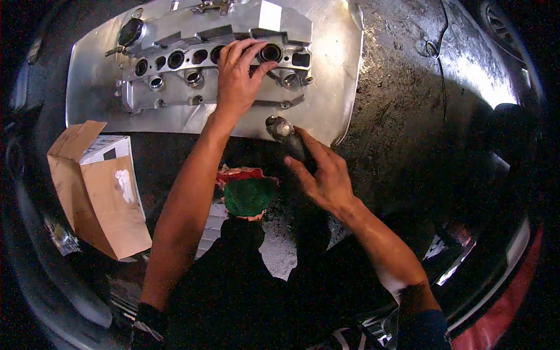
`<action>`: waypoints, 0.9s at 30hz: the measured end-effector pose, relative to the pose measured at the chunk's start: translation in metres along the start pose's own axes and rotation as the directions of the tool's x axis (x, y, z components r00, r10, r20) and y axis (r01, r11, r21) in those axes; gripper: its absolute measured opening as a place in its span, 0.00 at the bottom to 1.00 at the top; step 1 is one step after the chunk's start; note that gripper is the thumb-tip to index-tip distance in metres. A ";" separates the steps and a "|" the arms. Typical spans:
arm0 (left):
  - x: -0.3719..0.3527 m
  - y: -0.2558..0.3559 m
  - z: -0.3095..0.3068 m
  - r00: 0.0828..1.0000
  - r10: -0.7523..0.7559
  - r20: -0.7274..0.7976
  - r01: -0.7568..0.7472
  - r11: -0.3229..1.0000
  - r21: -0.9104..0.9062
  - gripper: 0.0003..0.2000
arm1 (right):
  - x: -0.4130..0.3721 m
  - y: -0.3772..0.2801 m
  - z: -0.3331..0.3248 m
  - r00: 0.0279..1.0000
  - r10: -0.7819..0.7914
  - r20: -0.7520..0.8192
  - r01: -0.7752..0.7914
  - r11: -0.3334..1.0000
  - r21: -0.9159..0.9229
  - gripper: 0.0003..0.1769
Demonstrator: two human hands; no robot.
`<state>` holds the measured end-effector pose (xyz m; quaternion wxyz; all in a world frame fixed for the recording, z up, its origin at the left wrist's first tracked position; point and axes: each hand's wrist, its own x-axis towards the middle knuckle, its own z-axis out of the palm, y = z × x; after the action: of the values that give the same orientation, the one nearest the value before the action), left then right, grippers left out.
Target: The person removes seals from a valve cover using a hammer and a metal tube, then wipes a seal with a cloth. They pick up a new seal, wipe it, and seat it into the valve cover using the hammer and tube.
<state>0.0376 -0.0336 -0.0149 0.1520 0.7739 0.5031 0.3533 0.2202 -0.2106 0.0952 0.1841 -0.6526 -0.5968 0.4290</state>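
A silver metal engine cover [175,64] with several round holes lies on a metal sheet [93,81]. My left hand [238,79] rests on the cover, fingers spread around a round black ring [269,53] in one of the holes. My right hand [324,172] grips the dark handle of a hammer-like tool, whose metal head [280,128] sits just below the cover's near edge, over the sheet.
An open cardboard box [99,186] lies at the left on the dark, greasy floor [408,105]. A green cap and red rag [248,189] sit between my arms. A black cable [437,46] runs at the top right.
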 end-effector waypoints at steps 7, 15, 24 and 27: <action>-0.001 -0.001 -0.001 1.000 -0.001 0.024 0.001 1.000 0.005 0.23 | 0.006 0.006 0.000 0.999 -0.036 -0.039 0.035 0.999 -0.010 0.36; 0.003 -0.003 0.000 1.000 0.000 -0.006 0.000 1.000 0.008 0.20 | 0.011 -0.001 -0.004 0.999 0.028 -0.037 -0.029 1.000 -0.011 0.36; 0.004 -0.004 0.007 0.996 -0.033 -0.081 0.029 0.999 -0.040 0.13 | 0.033 0.002 -0.001 0.977 -0.011 -0.211 0.017 1.000 0.024 0.33; 0.005 -0.004 0.009 0.992 -0.049 -0.115 0.042 0.997 -0.058 0.13 | 0.059 -0.007 -0.004 0.949 -0.066 -0.307 0.092 0.993 0.069 0.33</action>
<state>0.0423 -0.0265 -0.0216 0.1520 0.7359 0.5185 0.4080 0.2145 -0.1529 0.0825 0.3179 -0.6783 -0.5687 0.3399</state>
